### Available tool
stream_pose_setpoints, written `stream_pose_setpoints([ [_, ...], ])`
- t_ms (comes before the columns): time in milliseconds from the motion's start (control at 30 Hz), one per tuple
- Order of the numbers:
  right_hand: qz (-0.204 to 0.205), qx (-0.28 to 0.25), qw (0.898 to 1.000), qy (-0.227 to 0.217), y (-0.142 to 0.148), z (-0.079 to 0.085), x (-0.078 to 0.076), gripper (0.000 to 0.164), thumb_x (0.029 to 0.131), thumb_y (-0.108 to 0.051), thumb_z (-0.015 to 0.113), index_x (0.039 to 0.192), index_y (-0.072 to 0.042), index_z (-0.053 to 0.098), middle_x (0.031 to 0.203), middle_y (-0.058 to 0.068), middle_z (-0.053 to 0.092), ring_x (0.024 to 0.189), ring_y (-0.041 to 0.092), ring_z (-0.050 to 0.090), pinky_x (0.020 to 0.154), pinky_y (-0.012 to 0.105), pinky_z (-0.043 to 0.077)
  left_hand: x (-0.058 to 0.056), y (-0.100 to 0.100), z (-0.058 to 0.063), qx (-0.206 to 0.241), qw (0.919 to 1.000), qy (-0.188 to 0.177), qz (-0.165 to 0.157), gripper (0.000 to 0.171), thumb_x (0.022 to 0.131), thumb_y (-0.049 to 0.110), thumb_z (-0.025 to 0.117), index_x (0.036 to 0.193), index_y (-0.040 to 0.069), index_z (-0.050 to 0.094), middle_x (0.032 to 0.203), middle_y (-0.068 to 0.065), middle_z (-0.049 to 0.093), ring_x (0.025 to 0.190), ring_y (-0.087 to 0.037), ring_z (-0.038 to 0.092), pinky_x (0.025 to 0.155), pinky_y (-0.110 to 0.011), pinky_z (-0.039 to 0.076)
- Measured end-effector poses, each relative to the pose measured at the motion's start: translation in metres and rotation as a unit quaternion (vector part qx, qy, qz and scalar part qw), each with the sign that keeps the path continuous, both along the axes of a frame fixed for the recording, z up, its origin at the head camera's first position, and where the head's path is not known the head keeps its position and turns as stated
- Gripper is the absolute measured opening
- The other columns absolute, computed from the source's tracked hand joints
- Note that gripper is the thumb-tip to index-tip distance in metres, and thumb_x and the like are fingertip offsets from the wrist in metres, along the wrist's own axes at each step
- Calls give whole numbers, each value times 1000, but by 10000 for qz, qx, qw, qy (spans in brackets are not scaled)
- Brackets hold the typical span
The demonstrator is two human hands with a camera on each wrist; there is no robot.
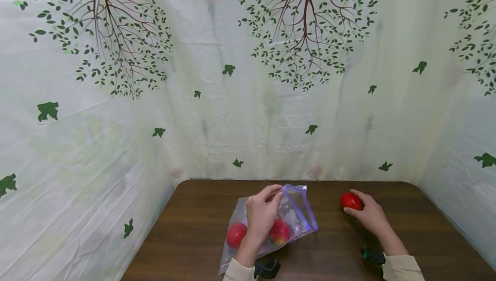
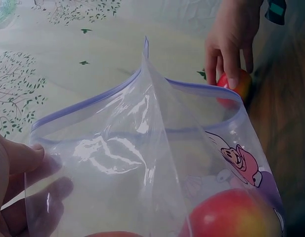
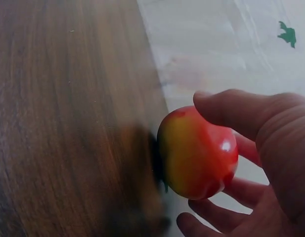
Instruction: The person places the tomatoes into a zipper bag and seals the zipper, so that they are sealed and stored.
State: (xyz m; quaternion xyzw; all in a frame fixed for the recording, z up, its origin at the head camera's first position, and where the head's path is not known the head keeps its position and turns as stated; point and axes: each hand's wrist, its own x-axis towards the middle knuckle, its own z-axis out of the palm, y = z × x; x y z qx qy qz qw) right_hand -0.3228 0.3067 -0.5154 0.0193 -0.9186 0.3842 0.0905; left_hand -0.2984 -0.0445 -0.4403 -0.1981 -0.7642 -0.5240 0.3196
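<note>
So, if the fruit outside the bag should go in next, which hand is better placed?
Probably the right hand: it grips the red fruit outside the clear bag. The left hand is occupied, holding that bag near its open mouth.

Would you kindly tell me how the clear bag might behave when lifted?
The bag will probably flop, since its thin film creases. The two red fruits inside, being rounded, may roll. Its mouth stands open, so they could spill.
</note>
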Motion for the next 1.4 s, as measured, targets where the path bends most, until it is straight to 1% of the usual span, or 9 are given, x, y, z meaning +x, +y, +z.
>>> stream_pose_setpoints([
  [167, -196, -9, 9998, -86, 2, -1, 0, 72, 89, -35, 77, 145, -3, 46, 142, 31, 46, 119, 49, 47, 87, 65, 48, 2, 0, 0, -19, 9999, -104, -5, 16, 91, 18, 77, 107, 18, 78, 97, 10, 76, 85, -4, 71, 75, -23, 57],
  [400, -343, -25, 9991, -254, 4, -3, 1, 73, 87, -36, 80, 144, -5, 45, 142, 31, 47, 118, 50, 48, 88, 64, 48, 6, 0, 1, 5, 9996, -276, -65, 17, 91, 18, 77, 108, 22, 78, 99, 11, 76, 87, -5, 71, 77, -23, 57],
  [633, -393, -74, 9990, -191, 5, -3, 3, 72, 85, -33, 81, 143, -6, 47, 141, 30, 48, 116, 49, 50, 87, 63, 48, 6, 1, 3, 11, 9997, -228, -51, 17, 91, 18, 77, 108, 21, 78, 99, 10, 76, 87, -5, 71, 77, -23, 57],
  [833, -405, -61, 9989, -244, 6, -2, 3, 74, 86, -35, 80, 144, -6, 45, 142, 31, 47, 116, 49, 50, 86, 63, 48, 5, 1, 4, 12, 9999, -137, -76, 17, 91, 18, 77, 108, 15, 78, 99, 9, 76, 87, -6, 72, 77, -24, 57],
  [1100, -406, -80, 9987, -291, 5, 3, 7, 74, 86, -36, 80, 144, -6, 45, 143, 31, 46, 117, 49, 50, 87, 63, 48, 5, 0, 3, 6, 9998, -215, -42, 18, 91, 18, 77, 108, 22, 78, 99, 10, 76, 87, -5, 71, 77, -23, 57],
  [1267, -371, -139, 9986, -342, 6, 8, 10, 75, 87, -37, 79, 145, -5, 44, 143, 32, 46, 117, 48, 49, 85, 60, 50, 5, -1, 4, -31, 9999, -129, 23, 18, 90, 15, 78, 107, 21, 78, 98, 10, 76, 85, -5, 71, 76, -23, 57],
  [1400, -344, -251, 9984, -362, 7, 11, 12, 77, 86, -37, 79, 146, -5, 43, 142, 32, 45, 116, 49, 48, 83, 58, 52, 4, 0, 3, -49, 9999, -103, 0, 18, 90, 14, 78, 107, 19, 78, 98, 9, 76, 86, -6, 72, 76, -24, 57],
])
